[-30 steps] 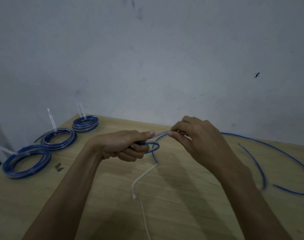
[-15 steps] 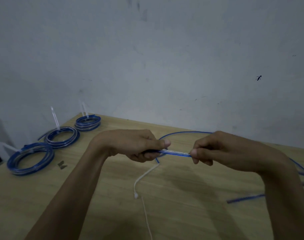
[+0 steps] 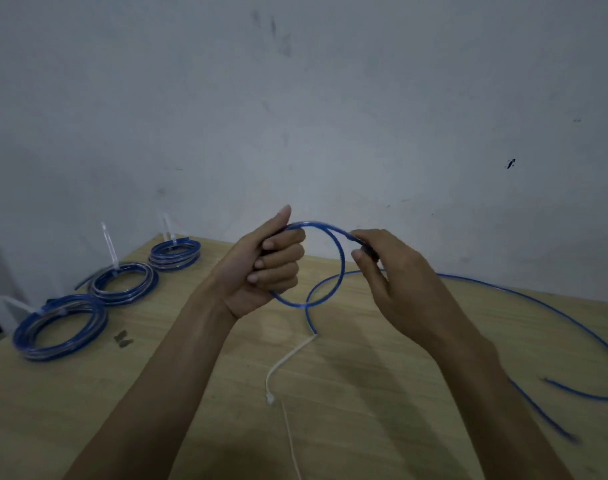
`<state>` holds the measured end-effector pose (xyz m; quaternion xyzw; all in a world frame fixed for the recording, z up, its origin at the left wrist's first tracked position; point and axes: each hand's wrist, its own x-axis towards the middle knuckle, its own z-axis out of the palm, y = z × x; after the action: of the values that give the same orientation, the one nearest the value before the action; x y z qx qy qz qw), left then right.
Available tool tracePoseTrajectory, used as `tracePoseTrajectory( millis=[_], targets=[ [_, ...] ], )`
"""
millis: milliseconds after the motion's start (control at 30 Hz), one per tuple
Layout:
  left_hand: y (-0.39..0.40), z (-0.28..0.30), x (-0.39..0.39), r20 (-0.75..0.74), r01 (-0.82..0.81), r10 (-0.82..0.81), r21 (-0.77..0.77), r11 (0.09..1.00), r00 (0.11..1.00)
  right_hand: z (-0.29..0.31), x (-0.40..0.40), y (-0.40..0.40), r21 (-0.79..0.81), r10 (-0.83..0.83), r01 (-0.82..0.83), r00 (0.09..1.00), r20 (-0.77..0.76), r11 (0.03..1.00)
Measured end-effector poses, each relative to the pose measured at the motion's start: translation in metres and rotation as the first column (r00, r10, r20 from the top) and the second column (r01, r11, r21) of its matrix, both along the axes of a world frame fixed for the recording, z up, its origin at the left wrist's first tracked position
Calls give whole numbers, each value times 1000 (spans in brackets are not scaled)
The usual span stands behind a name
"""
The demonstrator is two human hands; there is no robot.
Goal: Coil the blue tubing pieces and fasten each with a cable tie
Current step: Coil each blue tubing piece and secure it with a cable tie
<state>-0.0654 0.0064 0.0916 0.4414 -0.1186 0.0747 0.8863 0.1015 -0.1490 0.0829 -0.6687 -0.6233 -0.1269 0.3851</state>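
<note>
Between both hands' grip, blue tubing (image 3: pixel 337 251) loops once.

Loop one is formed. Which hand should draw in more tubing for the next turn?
Right. The right hand pinches the blue tubing on the side its free length trails from, while the left hand grips the loop.

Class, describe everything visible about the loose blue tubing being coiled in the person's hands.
The thin, glossy blue plastic tubing forms one raised loop. The left hand grips one side, and the right hand pinches the top. A short end hangs below the crossing; the long remainder trails right across the pale wooden table, blurred at its end. No tie fastens it.
</note>
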Motion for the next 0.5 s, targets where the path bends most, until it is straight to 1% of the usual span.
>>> tracePoseTrajectory(
  millis=[67, 133, 200, 300, 400, 433, 500],
  targets=[
    [0, 1, 4, 107, 33, -21, -109, 993, 994, -13, 3, 5, -52, -14, 11, 998, -64, 999],
    [3, 1, 6, 168, -12, 42, -171, 985, 985, -23, 7, 9, -121, -27, 11, 990, -137, 993],
    [6, 1, 6, 192, -81, 124, -220, 972, 974, -32, 11, 12, -162, -37, 6, 981, -189, 987],
    [8, -1, 7, 170, -216, 267, -272, 938, 949, -41, 9, 16, -216, -47, -4, 972, -230, 976],
    [7, -1, 8, 135, -315, 375, -328, 890, 917, -42, 0, 20, -292, -25, -63, 957, -289, 954],
    [6, -1, 9, 122, -349, 412, -351, 869, 903, -42, -3, 21, -322, -10, -87, 958, -288, 943],
    [6, 1, 11, 77, -452, 515, -384, 805, 854, -43, -8, 20, -441, 19, -137, 965, -261, 887]
  ],
)
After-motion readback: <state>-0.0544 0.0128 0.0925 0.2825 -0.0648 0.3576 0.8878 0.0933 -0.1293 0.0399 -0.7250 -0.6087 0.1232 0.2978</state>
